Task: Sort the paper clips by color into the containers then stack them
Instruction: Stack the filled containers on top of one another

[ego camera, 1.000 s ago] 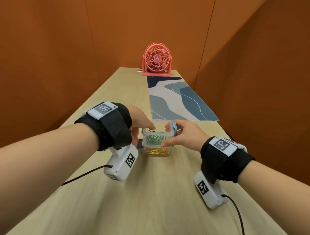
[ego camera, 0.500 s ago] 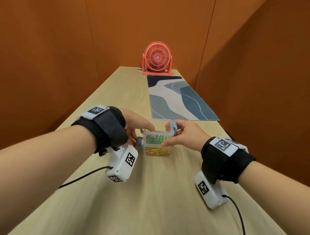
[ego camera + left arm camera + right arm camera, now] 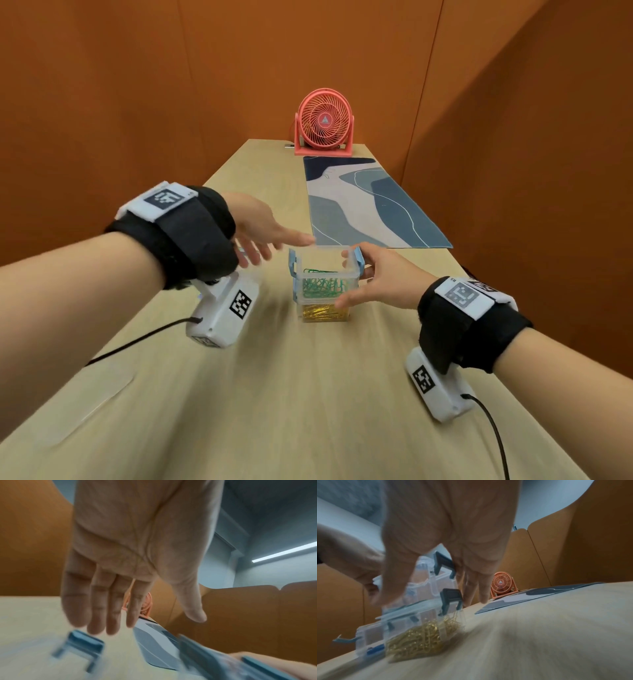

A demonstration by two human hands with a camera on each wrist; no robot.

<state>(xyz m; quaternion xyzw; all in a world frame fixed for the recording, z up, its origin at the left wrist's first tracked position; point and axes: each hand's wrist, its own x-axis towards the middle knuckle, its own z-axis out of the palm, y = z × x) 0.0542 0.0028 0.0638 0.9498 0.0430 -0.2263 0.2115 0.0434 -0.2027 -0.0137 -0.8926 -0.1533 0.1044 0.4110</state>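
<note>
Two clear containers with blue latches stand stacked on the table. The top one holds green paper clips (image 3: 323,282); the bottom one holds gold paper clips (image 3: 323,312), also blurred in the right wrist view (image 3: 419,638). My right hand (image 3: 342,279) holds the top container, thumb on its near face and fingers behind its far right corner. My left hand (image 3: 274,245) hovers open just left of the stack and touches nothing; its straight fingers (image 3: 99,608) show. A third clear container (image 3: 368,639) with something blue inside sits left of the stack, mostly hidden in the head view.
A pink desk fan (image 3: 323,120) stands at the far end of the wooden table (image 3: 308,394). A blue patterned mat (image 3: 370,205) lies beyond the stack on the right. Orange walls close in on both sides. Cables trail from both wrist cameras.
My left hand has let go of the stack's left side, risen and spread open. My right hand has stayed at the stack, which has not shifted.
</note>
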